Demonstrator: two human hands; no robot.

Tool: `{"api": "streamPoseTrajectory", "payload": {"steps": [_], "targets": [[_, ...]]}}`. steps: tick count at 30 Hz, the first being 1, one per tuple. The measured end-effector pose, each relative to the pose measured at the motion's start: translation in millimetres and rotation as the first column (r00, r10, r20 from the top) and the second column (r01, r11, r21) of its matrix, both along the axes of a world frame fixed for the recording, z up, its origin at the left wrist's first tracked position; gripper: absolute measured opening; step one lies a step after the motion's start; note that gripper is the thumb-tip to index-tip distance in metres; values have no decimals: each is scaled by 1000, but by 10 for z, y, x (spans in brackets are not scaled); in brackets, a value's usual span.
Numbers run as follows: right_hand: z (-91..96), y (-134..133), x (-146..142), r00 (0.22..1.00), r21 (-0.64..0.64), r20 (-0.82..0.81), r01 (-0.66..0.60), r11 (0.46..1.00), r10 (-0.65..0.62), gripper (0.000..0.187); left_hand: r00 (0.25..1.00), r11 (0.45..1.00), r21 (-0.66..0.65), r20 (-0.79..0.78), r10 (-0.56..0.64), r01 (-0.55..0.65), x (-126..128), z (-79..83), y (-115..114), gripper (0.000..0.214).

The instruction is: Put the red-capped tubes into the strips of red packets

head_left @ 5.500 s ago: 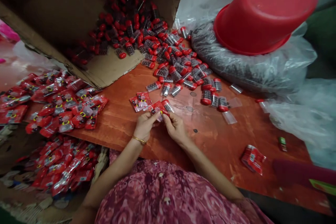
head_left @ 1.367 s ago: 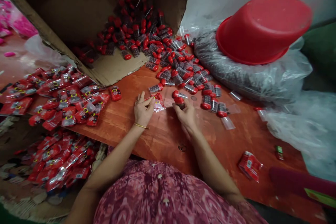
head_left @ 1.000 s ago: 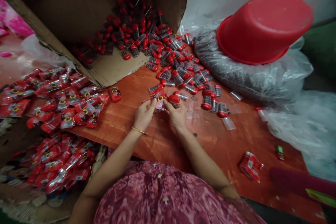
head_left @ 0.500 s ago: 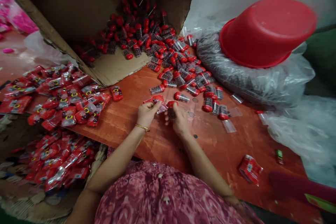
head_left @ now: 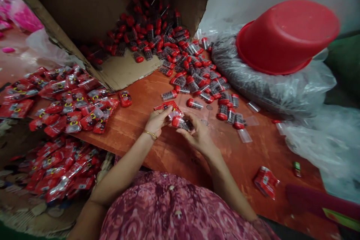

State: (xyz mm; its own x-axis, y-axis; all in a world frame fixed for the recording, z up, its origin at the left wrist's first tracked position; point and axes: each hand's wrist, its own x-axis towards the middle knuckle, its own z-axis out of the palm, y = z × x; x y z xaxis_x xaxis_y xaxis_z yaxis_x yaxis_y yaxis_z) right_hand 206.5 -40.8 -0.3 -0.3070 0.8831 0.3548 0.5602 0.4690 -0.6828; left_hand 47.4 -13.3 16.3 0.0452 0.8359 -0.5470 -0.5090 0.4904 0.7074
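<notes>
Between thumb and fingers, my left hand (head_left: pixel 158 120) grips a red printed packet (head_left: pixel 168 105) whose clear part faces my right side. My right hand (head_left: pixel 199 135) holds a small clear bottle with a red cap (head_left: pixel 180 122) and dark contents, lying on its side with the cap toward the packet. The two things meet or overlap; I cannot tell whether the bottle's cap is inside the packet. Just beyond my hands, one loose red-capped bottle (head_left: pixel 195 103) lies on the table.
A cardboard box (head_left: pixel 120 73) on its side spills red-capped bottles (head_left: pixel 194 71) onto the reddish table (head_left: pixel 135 120). Filled red packets (head_left: pixel 75 105) pile at left, more in a lower container. A red tub (head_left: pixel 287 41) sits upturned on a plastic bag (head_left: pixel 267 86). One packet (head_left: pixel 266 182) lies at right.
My right hand has turned the bottle from upright to lying sideways, its cap now toward the packet. The packet in my left hand is spread more openly.
</notes>
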Motion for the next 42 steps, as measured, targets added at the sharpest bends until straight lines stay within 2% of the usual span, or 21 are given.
{"api": "streamPoseTrajectory", "payload": {"steps": [4,8,13,18,22,27,30,32,34,36,39,42], "targets": [[-18,43,-4,998,51,28,47,998,-49,47,998,998,56,-46,-37,39,-25,43,-20,38],[-20,31,-42,999,32,1,54,998,-54,44,996,991,126,-86,-32,43,0,36,-31,36],[-23,-8,-185,981,-6,-124,147,989,-147,36,998,990,133,-29,51,-47,106,-50,-53,36],[-51,-4,-314,946,-25,-165,278,960,-278,29,986,981,104,49,162,-166,204,-82,-81,36],[-103,21,-313,911,-75,-274,299,951,-308,30,984,991,42,135,117,-124,270,-55,-110,34],[-111,25,-314,898,-71,-295,319,945,-325,26,991,993,102,123,54,-66,286,-38,-105,34],[-112,12,-342,860,-158,-402,273,949,-315,31,988,996,83,149,28,-40,235,-31,-41,33],[-123,-2,-348,820,-269,-483,194,943,-307,31,989,994,83,134,60,-72,203,-34,-1,32],[-133,-11,-337,790,-400,-529,90,912,-310,24,992,990,107,97,83,-93,196,-48,11,31],[-134,-7,-315,761,-495,-556,20,869,-335,23,997,990,139,76,11,-21,215,-66,-12,32],[-121,31,-283,715,-532,-603,-29,846,-355,28,991,979,177,69,-118,104,239,-75,-62,34],[-122,88,-276,707,-544,-621,-79,836,-337,34,988,978,172,77,-133,118,192,-55,-80,31]]}}
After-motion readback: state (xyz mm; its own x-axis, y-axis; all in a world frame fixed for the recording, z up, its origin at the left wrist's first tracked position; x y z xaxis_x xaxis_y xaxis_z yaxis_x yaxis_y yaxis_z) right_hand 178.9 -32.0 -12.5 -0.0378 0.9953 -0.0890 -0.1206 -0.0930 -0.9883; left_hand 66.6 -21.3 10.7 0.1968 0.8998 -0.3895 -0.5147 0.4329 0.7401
